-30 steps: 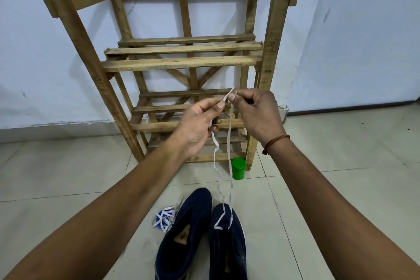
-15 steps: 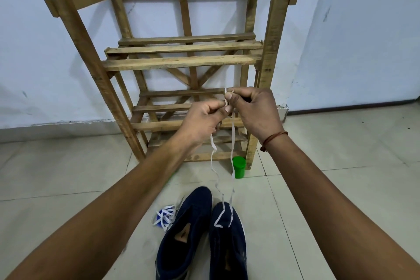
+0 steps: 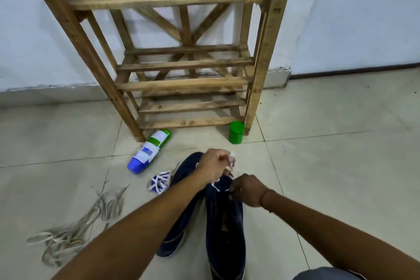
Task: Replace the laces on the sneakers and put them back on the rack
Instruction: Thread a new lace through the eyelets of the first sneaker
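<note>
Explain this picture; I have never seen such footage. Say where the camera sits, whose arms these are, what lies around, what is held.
No machine: a person wears one camera on the head, looking down at their own arms. The left hand and right hand both pinch a white lace at the front of one dark blue sneaker; the other sneaker lies beside it. On the floor: a pile of loose laces, a tipped spray bottle, a green container. Behind stands the wooden rack.

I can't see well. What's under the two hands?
A dark blue fabric sneaker with a flat white lace at its front. The left hand and right hand hide how it threads.
</note>
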